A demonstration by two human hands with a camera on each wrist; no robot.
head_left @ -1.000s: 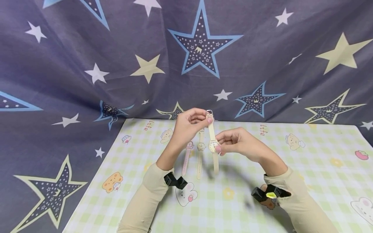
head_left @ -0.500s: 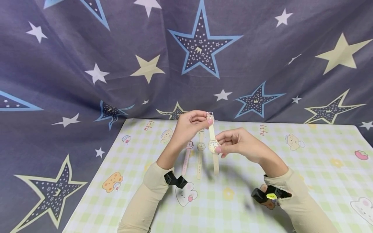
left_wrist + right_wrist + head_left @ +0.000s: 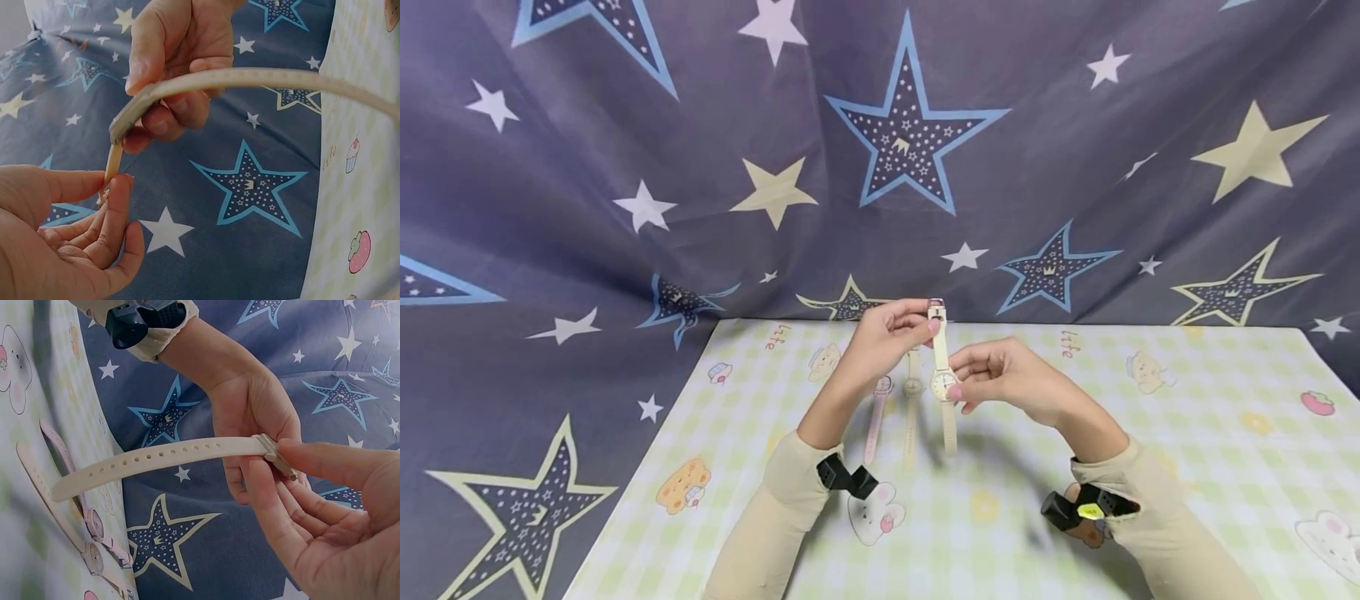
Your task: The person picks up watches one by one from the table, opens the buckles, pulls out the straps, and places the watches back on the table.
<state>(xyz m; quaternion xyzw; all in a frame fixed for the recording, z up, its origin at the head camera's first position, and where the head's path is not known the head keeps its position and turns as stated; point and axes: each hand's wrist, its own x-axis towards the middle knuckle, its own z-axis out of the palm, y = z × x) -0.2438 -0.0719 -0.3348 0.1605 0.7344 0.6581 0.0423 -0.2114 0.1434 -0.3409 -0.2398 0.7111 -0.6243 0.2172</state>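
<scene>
A cream wristwatch [image 3: 942,354] with a round pale dial is held up over the table, its strap unfastened. My left hand [image 3: 891,335] pinches the strap near the silver buckle [image 3: 936,305] at the upper end. Lower down, my right hand [image 3: 1013,379] grips the watch case at its edge between thumb and fingers. The holed strap end [image 3: 156,455] hangs free, curving away in the right wrist view. Behind it on the table lie a pink watch [image 3: 876,425] and a beige watch [image 3: 912,417], side by side; the left hand partly covers their upper ends in the head view.
A green-and-white checked tablecloth [image 3: 700,417] printed with cartoon animals covers the table. Along its back edge and left side hangs a dark star-patterned curtain [image 3: 1015,167]. Black wrist cameras sit on both sleeves [image 3: 782,500].
The head view has shifted slightly, so everything sits a little lower in it. Both hands keep the same hold on the cream watch, almost still.
</scene>
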